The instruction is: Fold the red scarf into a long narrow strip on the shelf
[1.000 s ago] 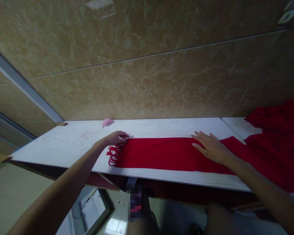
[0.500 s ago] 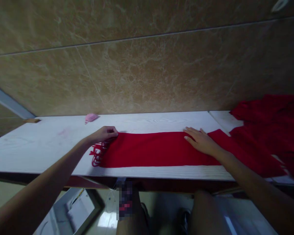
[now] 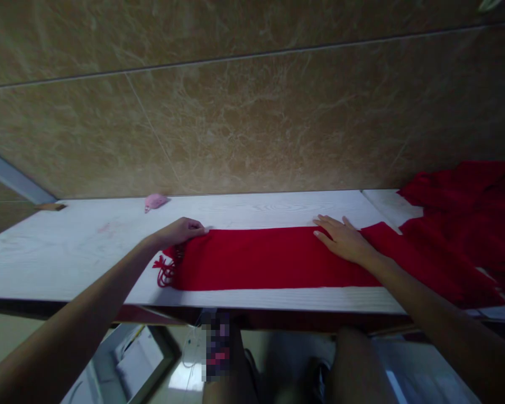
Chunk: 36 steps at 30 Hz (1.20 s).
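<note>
A red scarf (image 3: 252, 258) lies flattened in a long strip on the white wood-grain table (image 3: 273, 209). Its tasselled end (image 3: 165, 272) is at the left, partly covered by my left arm. At the far edge near that end, my left hand (image 3: 185, 229) is closed in a pinch on the scarf. My right hand (image 3: 340, 238) rests palm down across the strip, fingers spread, with its fingertips at the far edge. Right of it the red cloth runs on, somewhat skewed, towards a crumpled red heap (image 3: 467, 219); whether they are one piece I cannot tell.
A small pink object (image 3: 155, 202) sits by the tiled wall (image 3: 252, 129) behind the table. A brown block (image 3: 50, 206) is at the far left corner. Below the front edge are an open grey container (image 3: 126, 359) with papers and my knees (image 3: 353, 359).
My left hand has slid slightly right along the scarf's far edge, and its fingers have closed more tightly. My right hand stays flat in nearly the same spot. The view has shifted slightly.
</note>
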Each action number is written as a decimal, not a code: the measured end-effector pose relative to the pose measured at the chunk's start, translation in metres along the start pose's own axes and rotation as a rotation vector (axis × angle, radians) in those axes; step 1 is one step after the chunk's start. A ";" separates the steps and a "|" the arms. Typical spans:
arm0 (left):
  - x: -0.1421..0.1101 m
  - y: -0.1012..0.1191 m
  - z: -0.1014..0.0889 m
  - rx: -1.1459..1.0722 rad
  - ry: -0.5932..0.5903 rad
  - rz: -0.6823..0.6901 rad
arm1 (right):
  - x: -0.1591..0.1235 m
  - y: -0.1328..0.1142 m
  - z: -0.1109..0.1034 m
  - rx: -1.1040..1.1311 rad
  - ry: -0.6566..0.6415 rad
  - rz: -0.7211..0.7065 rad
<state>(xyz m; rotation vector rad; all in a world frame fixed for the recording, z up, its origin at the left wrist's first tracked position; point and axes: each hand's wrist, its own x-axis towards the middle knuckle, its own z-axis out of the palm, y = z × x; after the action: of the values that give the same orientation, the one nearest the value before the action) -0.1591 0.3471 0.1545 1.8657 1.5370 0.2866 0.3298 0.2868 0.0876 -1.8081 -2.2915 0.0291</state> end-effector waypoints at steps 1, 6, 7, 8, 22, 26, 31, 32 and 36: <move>0.001 -0.005 -0.005 0.058 0.023 0.022 | 0.004 -0.003 0.003 0.009 0.001 -0.007; 0.009 -0.037 -0.037 0.280 0.167 0.027 | 0.032 -0.030 0.017 0.055 0.017 -0.091; 0.010 -0.042 -0.041 0.345 0.217 0.018 | 0.037 -0.037 0.018 0.054 0.012 -0.097; 0.011 -0.045 -0.043 0.405 0.262 0.007 | 0.042 -0.044 0.019 0.049 0.001 -0.096; -0.039 -0.051 0.020 0.615 0.147 0.042 | 0.028 -0.073 0.015 -0.022 -0.082 -0.173; -0.049 -0.059 0.003 0.641 0.175 -0.055 | 0.020 -0.088 0.009 -0.022 -0.068 -0.143; -0.048 -0.037 0.009 0.656 0.245 -0.025 | 0.005 -0.119 0.013 0.043 -0.056 -0.222; -0.047 -0.034 0.014 0.637 0.242 -0.002 | 0.003 -0.122 0.015 0.045 -0.070 -0.224; -0.049 -0.040 0.029 0.583 0.189 0.037 | 0.002 -0.119 0.022 0.040 -0.078 -0.216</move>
<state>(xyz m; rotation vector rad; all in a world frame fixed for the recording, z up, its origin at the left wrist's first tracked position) -0.1875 0.2929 0.1203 2.3668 1.8554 0.0251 0.2109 0.2627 0.0852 -1.5569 -2.5091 0.1108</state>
